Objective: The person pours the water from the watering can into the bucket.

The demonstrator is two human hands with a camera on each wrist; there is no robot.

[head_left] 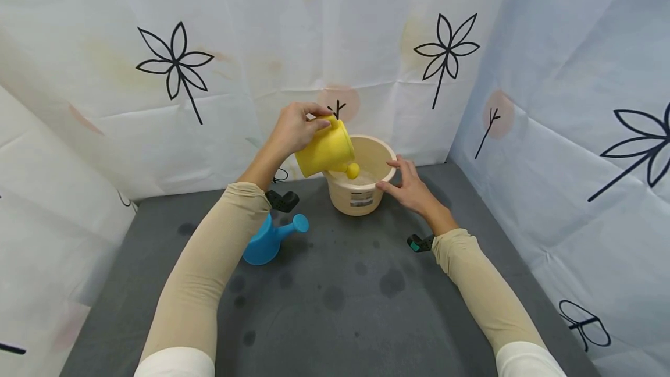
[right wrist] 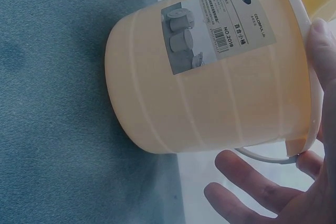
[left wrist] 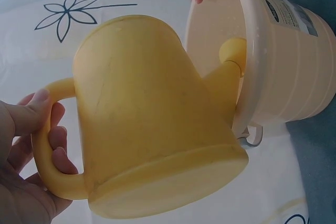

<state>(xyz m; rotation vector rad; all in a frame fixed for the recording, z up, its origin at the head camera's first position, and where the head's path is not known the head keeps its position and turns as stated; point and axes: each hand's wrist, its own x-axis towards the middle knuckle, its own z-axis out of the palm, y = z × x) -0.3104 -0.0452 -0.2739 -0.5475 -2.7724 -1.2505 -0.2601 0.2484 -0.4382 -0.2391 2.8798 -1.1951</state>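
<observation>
My left hand (head_left: pixel 302 127) grips the handle of a yellow watering can (head_left: pixel 325 151), tilted with its round spout head over the bucket's opening. In the left wrist view, the left hand's fingers (left wrist: pixel 56 142) curl round the handle, and the can (left wrist: pixel 142 108) leans toward the bucket (left wrist: pixel 294 82). No stream of water can be made out. The cream bucket (head_left: pixel 342 201) stands upright on the table, a printed label on its front. My right hand (head_left: pixel 413 192) holds the bucket's rim at the right, its thumb (right wrist: pixel 321 43) on the edge and other fingers spread.
A blue watering can (head_left: pixel 262 244) stands on the grey table (head_left: pixel 335 330), left of the bucket and partly behind my left forearm. Dark wet-looking spots mark the cloth. White sheets with leaf drawings (head_left: pixel 272 63) hang close behind and at both sides.
</observation>
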